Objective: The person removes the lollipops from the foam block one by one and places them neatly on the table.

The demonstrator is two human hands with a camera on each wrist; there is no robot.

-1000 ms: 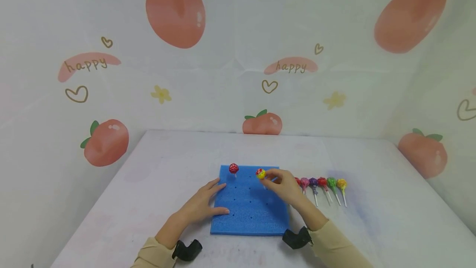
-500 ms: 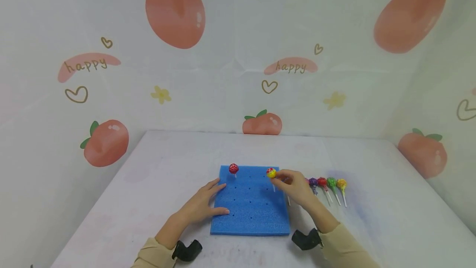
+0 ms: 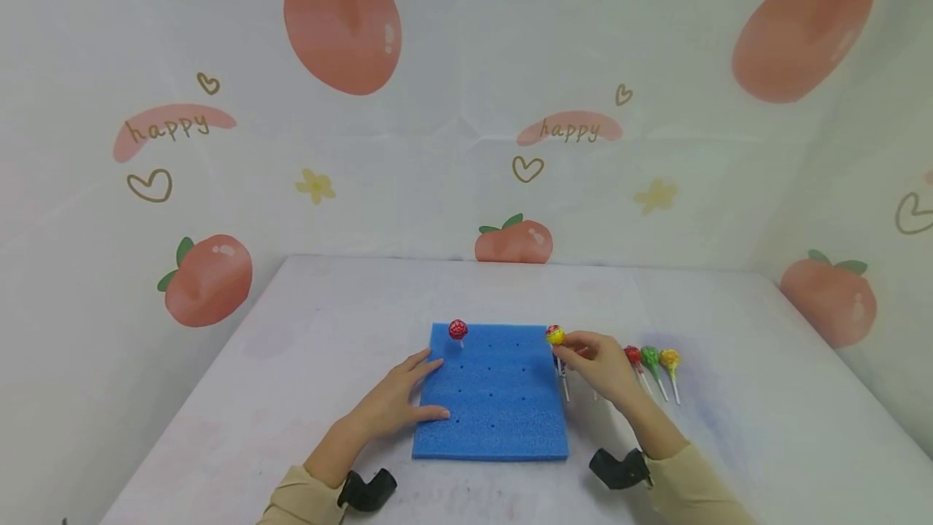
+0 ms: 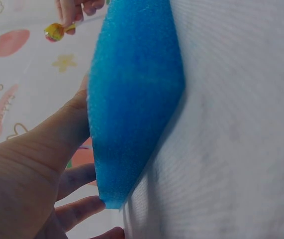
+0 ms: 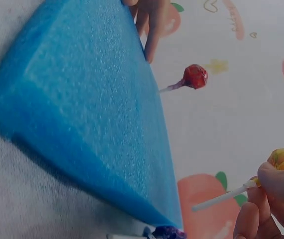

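A yellow lollipop (image 3: 555, 335) with red marks is pinched between the thumb and fingers of my right hand (image 3: 598, 363), above the right edge of a blue foam board (image 3: 503, 444). Its white stick (image 5: 219, 200) points away from the hand in the right wrist view. My left hand (image 3: 389, 403) rests on the board's left edge, with its fingers spread. At the far left of the board, a red lollipop (image 3: 457, 330) stands upright in the foam. Rows of small holes mark the rest of the board's top.
Beside the board on the right, red (image 3: 632, 355), green (image 3: 650, 356) and yellow lollipops (image 3: 669, 360) lie on the white table (image 3: 350, 298). Near the board's right edge lies a purple-wrapped lollipop (image 5: 167, 233); others are partly hidden behind my right hand.
My right hand has moved right with the yellow lollipop, from over the board to its right edge, covering more of the row of lollipops. My left hand has stayed still.
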